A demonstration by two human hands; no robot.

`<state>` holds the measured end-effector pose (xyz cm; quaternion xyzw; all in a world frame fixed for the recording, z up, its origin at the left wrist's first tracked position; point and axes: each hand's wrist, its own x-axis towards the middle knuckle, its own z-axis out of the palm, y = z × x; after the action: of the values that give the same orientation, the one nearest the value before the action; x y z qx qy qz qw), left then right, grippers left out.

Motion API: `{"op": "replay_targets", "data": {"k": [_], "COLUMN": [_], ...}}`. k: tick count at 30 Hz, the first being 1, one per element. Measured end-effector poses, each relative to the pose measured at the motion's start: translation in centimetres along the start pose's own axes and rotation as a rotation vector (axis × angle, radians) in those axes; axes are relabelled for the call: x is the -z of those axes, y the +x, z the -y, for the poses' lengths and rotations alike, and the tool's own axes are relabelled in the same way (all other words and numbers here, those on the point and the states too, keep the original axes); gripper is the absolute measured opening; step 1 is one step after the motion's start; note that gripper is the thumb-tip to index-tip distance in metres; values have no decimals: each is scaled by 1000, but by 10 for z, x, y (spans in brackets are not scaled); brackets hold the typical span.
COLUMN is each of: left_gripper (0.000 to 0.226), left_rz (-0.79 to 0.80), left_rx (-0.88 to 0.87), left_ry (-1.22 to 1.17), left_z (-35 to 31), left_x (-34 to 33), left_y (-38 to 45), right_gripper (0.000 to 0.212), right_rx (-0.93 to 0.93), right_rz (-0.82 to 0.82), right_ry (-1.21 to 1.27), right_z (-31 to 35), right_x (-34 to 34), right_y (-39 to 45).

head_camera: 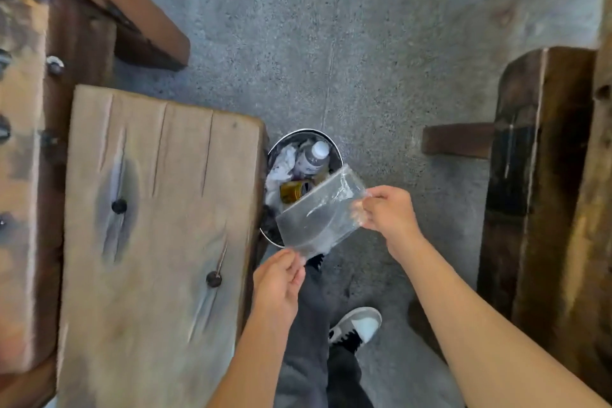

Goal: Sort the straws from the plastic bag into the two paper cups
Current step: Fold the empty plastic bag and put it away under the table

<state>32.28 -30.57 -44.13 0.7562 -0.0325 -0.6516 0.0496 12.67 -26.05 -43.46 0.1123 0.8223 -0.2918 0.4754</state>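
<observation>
Right hand (385, 210) pinches plastic bag (318, 212) at far edge, left hand (280, 281) pinches near corner. Bag flat, above rim of metal bin (299, 134), beside wooden bench (159, 225) end. Concrete floor (364, 43) open beyond. Bottle (313, 157) label unreadable.

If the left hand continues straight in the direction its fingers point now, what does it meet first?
The left hand already pinches the clear plastic bag at its lower corner. Past the bag, that line probably reaches the open trash bin, though depth is unclear.
</observation>
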Motion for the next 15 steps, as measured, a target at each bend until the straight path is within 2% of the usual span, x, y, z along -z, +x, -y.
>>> {"op": "replay_targets", "data": {"k": [5, 9, 15], "left_gripper": [24, 32, 32], "left_rz": [-32, -32, -76], "left_rx": [1, 7, 15], "left_ry": [-30, -52, 74], "left_z": [-4, -1, 2], "left_x": [-6, -5, -5], "left_y": [37, 55, 44], "right_gripper": [17, 19, 32], "right_rx": [57, 71, 55], "right_rz": [81, 126, 54], "right_ry": [-155, -161, -111], "right_z": [13, 22, 18], "right_x": [-28, -46, -43], "right_y": [35, 48, 45]}}
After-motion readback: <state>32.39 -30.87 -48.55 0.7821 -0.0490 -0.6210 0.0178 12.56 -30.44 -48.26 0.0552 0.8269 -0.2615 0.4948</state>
